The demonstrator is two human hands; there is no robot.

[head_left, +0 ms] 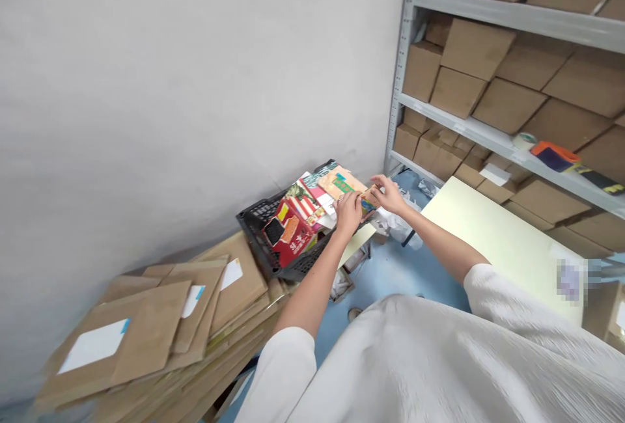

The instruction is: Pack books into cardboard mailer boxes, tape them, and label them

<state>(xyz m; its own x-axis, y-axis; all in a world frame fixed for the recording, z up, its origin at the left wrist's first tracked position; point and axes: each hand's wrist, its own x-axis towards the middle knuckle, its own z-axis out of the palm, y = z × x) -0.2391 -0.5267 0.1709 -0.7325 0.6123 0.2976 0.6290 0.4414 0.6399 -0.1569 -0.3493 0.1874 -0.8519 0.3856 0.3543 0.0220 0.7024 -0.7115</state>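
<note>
Over the right end of a black plastic crate (256,218), my left hand (349,213) and my right hand (389,194) grip a small printed cardboard piece (368,203) between them. It is orange with blue patches, and my fingers hide part of it. Flat printed packaging fills the crate. A red piece with food pictures (293,237) leans in its front part. Behind my left hand lies an orange piece with green lettering (342,182).
Left of the crate is a stack of flattened brown cartons (151,325) with white labels. Shelves (488,133) of brown boxes stand at the right. A pale table (488,228) lies below them. White plastic bags (403,221) sit on the blue floor (390,273).
</note>
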